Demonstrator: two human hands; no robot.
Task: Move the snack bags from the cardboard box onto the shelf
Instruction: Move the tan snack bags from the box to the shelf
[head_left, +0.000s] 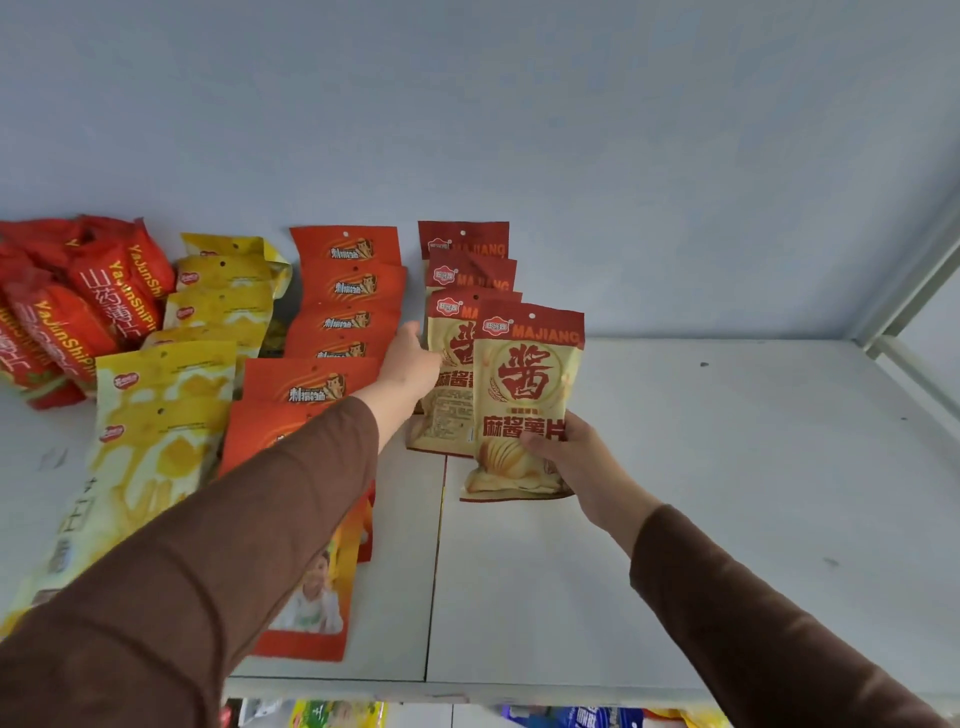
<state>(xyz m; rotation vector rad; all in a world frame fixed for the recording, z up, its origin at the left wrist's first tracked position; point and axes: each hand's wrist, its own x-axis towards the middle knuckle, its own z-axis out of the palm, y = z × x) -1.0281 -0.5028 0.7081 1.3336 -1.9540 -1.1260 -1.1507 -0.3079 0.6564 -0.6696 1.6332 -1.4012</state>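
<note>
Head view: right grip (563, 449) pinches Majiang bag (524, 395) (lower edge); left grip (415, 364) spread beside row (465, 291).

Bag rows (462, 291) on shelf (727, 467); held bag (524, 400) frontmost, rightmost.

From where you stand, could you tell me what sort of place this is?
Probably a small shop or stockroom: a white shelf holds rows of MAJIANG chip bags, orange-red snack bags and yellow snack bags.
</note>
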